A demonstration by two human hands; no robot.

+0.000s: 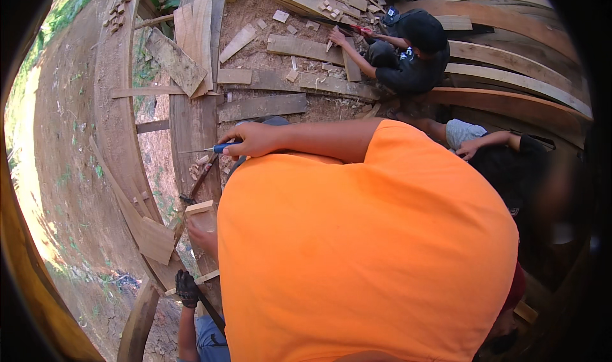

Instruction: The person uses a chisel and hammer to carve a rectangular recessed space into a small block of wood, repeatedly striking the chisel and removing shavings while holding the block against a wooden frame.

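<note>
My right hand [254, 139] reaches left from my orange sleeve. Its fingers are closed round the blue handle of a screwdriver [222, 148], whose thin metal shaft points left over a thick timber beam [191, 121]. Lower down, my left hand [203, 236] shows past the edge of my orange shirt [357, 234]; the shirt hides its wrist and forearm. Its fingers are against a small wooden block [200, 208] above the beam and seem to grip it. Between my hands lie wood chips and a dark, long-handled tool [205, 176].
Nearby, a co-worker's black-gloved hand [186, 289] is beside a thin wood strip [207, 277]. A black-capped person [414, 50] handles a long dark tool with red at one end. Planks [262, 107] and offcuts cover the ground; curved timbers [510, 110] stand at right.
</note>
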